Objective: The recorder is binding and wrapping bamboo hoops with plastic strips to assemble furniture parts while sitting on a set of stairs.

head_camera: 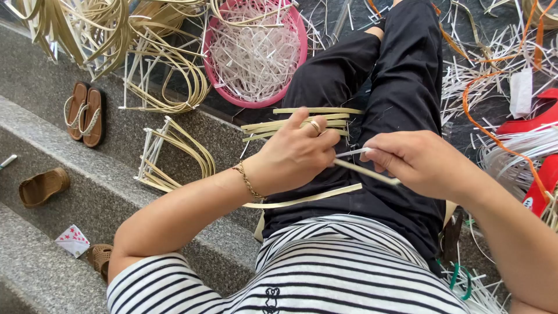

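I sit on grey stone steps with my legs in black trousers stretched out. My left hand (293,154), with a ring and a gold bracelet, is closed around a flat bundle of pale bamboo strips (302,123) that fans out to the left and right above my lap. My right hand (415,160) pinches a single thin pale strip (366,171) and a small white sliver (351,153) that points toward the left hand. Another long strip (308,199) curves below my left wrist across my lap.
A pink basin (212,70) full of white shavings stands ahead. Bent strip frames (174,148) lie on the steps at left, with brown sandals (84,113) and another sandal (42,186). Orange strips and white offcuts (482,75) litter the right, beside a red object (537,125).
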